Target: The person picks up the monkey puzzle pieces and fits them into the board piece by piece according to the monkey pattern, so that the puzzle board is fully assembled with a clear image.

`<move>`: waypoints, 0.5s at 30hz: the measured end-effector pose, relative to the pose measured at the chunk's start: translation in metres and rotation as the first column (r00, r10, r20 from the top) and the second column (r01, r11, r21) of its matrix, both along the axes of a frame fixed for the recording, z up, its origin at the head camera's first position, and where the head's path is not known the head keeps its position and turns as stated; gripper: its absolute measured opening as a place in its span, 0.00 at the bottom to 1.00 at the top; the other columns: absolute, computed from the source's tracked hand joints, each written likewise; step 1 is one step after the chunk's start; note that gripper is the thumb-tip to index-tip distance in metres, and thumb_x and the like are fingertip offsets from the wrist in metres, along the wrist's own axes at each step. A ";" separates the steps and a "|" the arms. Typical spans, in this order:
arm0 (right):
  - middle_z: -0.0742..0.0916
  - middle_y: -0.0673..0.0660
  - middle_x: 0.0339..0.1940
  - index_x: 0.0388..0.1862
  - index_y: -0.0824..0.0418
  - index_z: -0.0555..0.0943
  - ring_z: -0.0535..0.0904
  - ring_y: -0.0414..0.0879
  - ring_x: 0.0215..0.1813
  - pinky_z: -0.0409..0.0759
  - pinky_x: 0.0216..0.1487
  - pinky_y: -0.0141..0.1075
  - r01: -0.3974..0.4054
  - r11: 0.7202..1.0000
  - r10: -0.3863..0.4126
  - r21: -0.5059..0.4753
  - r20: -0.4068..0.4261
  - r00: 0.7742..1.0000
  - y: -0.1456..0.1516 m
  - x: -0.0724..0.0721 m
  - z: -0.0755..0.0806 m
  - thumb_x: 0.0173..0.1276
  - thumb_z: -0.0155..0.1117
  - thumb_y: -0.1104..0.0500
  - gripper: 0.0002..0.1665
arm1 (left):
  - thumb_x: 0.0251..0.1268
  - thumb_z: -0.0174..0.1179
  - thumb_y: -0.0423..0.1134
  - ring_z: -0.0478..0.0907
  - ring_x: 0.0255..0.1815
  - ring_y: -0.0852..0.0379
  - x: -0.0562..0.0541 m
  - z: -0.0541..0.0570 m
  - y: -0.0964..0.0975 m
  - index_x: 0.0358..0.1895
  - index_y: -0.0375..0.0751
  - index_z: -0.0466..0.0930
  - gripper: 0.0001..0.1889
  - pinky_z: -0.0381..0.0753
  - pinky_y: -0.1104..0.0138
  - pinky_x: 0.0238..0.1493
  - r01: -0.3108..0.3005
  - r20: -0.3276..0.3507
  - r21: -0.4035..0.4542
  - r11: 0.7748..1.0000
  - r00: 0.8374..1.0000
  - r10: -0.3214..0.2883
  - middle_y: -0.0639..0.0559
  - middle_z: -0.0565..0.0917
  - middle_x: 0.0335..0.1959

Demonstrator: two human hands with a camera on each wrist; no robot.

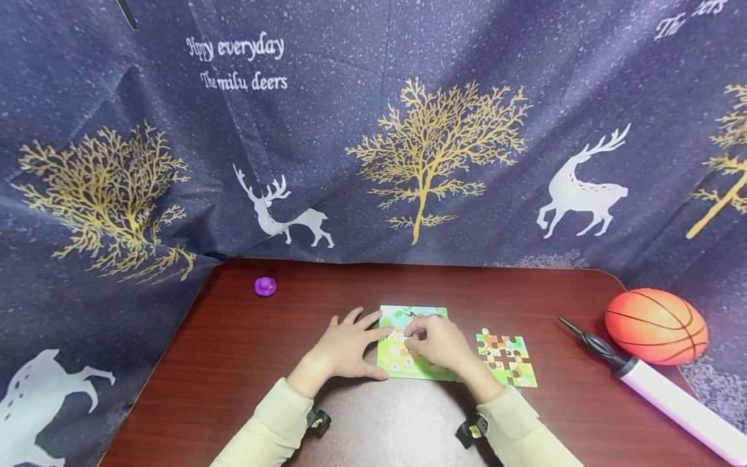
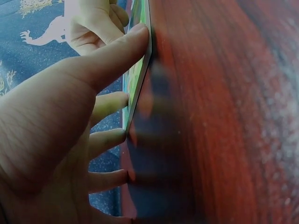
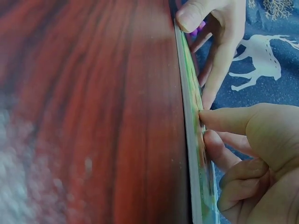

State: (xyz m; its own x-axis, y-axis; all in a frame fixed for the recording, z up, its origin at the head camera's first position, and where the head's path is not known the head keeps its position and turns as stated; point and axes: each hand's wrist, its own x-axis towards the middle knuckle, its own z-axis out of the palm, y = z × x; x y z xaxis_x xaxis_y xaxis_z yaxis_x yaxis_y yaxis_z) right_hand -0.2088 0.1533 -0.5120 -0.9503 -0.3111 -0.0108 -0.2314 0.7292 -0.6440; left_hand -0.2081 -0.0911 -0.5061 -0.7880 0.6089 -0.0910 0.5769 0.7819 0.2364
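Observation:
A square jigsaw puzzle board (image 1: 403,368) with a green, flowery picture lies flat on the table. My left hand (image 1: 350,350) is spread along its left side, thumb on the near corner and fingertips at the left edge. My right hand (image 1: 446,344) is over the board, thumb and index finger pinching a small puzzle piece down at its surface; the piece is mostly hidden by the fingertips. In the right wrist view the fingertips (image 3: 210,137) meet the board's face. Several loose puzzle pieces (image 1: 525,375) lie together right of the board.
A purple toy (image 1: 265,287) sits at the table's back left. An orange basketball (image 1: 656,326) and a white hand pump (image 1: 671,395) with a black nozzle lie at the right. Behind the reddish-brown table (image 1: 192,395) hangs a dark blue cloth (image 1: 327,130) with deer and trees.

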 end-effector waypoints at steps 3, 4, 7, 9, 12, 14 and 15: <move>0.82 0.37 0.20 0.36 0.48 0.90 0.76 0.37 0.19 0.76 0.32 0.40 0.009 1.000 -0.009 0.007 0.002 1.000 0.000 0.000 -0.001 0.63 0.76 0.57 0.04 | 0.52 0.66 0.77 0.55 0.80 0.33 0.000 0.000 0.000 0.78 0.66 0.69 0.48 0.62 0.25 0.63 0.000 0.001 -0.001 1.000 1.000 0.000 0.51 0.61 0.82; 0.82 0.37 0.21 0.36 0.47 0.90 0.76 0.37 0.19 0.75 0.31 0.39 0.012 1.000 -0.012 0.008 0.002 1.000 0.000 0.000 -0.001 0.64 0.76 0.57 0.04 | 0.52 0.66 0.77 0.55 0.80 0.33 0.000 0.000 0.000 0.78 0.66 0.69 0.48 0.62 0.25 0.63 -0.001 0.003 -0.002 1.000 1.000 0.001 0.51 0.61 0.82; 0.82 0.37 0.20 0.36 0.47 0.90 0.76 0.38 0.18 0.75 0.30 0.40 0.026 1.000 -0.026 0.011 0.007 1.000 0.000 0.000 -0.001 0.64 0.77 0.56 0.03 | 0.51 0.67 0.77 0.55 0.80 0.32 0.000 0.002 0.001 0.78 0.66 0.69 0.48 0.62 0.25 0.63 -0.006 0.011 0.001 1.000 1.000 0.006 0.51 0.61 0.82; 0.82 0.37 0.20 0.36 0.47 0.91 0.76 0.38 0.18 0.75 0.30 0.40 0.031 0.999 -0.032 0.014 0.007 0.999 0.000 0.000 0.000 0.64 0.76 0.56 0.03 | 0.51 0.67 0.76 0.55 0.80 0.32 0.000 0.003 0.001 0.77 0.66 0.70 0.48 0.62 0.25 0.63 -0.008 0.016 0.004 1.000 1.000 0.007 0.50 0.61 0.82; 0.83 0.37 0.21 0.37 0.46 0.90 0.77 0.37 0.20 0.76 0.31 0.40 0.030 0.999 -0.030 0.010 0.005 1.000 0.001 0.001 0.000 0.64 0.75 0.55 0.03 | 0.51 0.68 0.76 0.55 0.80 0.32 0.001 0.004 0.001 0.77 0.65 0.70 0.47 0.62 0.25 0.63 -0.009 0.017 0.007 1.000 1.000 0.009 0.49 0.62 0.82; 0.84 0.36 0.23 0.37 0.45 0.90 0.77 0.37 0.20 0.76 0.30 0.40 0.029 1.000 -0.029 -0.004 0.006 1.000 0.004 0.003 0.001 0.65 0.74 0.55 0.04 | 0.51 0.68 0.76 0.55 0.80 0.32 0.001 0.004 0.001 0.77 0.65 0.70 0.48 0.62 0.25 0.63 -0.011 0.019 0.007 1.000 1.000 0.011 0.50 0.62 0.82; 0.85 0.36 0.24 0.38 0.45 0.90 0.77 0.37 0.19 0.76 0.30 0.40 0.028 1.000 -0.028 -0.008 0.002 1.000 0.006 0.003 0.002 0.66 0.73 0.55 0.03 | 0.52 0.67 0.76 0.55 0.80 0.33 0.001 0.004 0.001 0.78 0.65 0.70 0.48 0.61 0.25 0.64 -0.012 0.021 0.006 1.000 1.000 0.012 0.50 0.61 0.82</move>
State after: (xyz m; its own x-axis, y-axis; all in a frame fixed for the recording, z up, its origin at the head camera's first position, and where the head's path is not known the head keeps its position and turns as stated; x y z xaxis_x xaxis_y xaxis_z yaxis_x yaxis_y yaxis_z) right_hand -0.2056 0.1595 -0.5100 -0.9586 -0.2847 -0.0099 -0.2100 0.7299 -0.6505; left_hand -0.2073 -0.0897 -0.5020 -0.7929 0.6003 -0.1042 0.5627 0.7871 0.2529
